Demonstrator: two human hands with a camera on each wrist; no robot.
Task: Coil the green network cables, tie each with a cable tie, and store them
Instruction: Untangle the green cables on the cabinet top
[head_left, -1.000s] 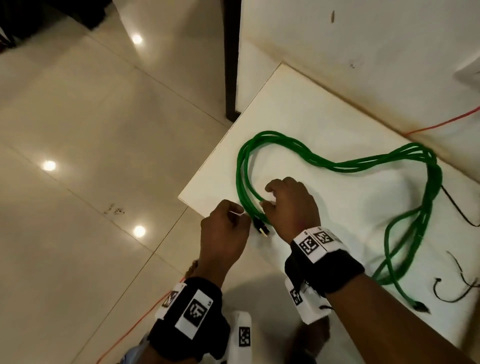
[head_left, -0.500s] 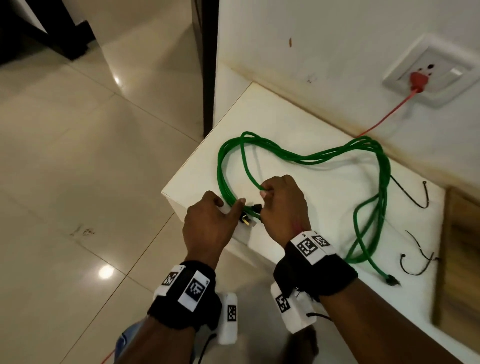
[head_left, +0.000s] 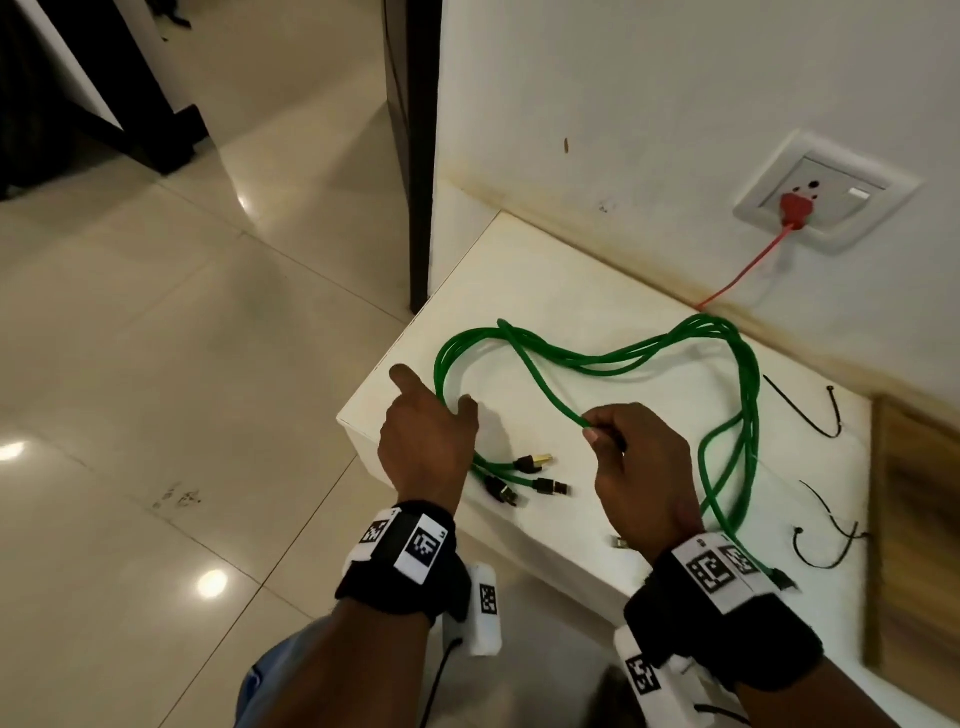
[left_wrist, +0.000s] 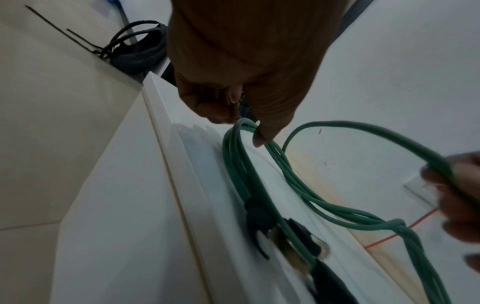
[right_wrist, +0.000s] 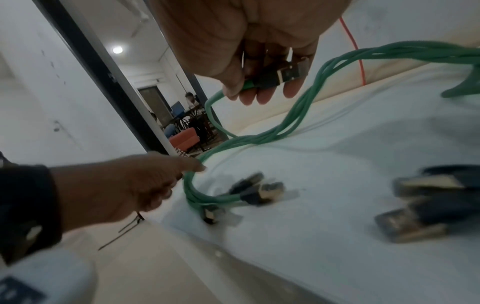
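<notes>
3 plugs pointing right, right hand pinching green cable

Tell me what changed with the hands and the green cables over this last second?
The hands drew apart. The right hand lifted one green cable's end off the white table, away from the bundle. The left hand opened, its thumb against the bundled green cables. Three connectors now lie exposed between the hands. The big cable loop and black cable ties stayed put.
</notes>
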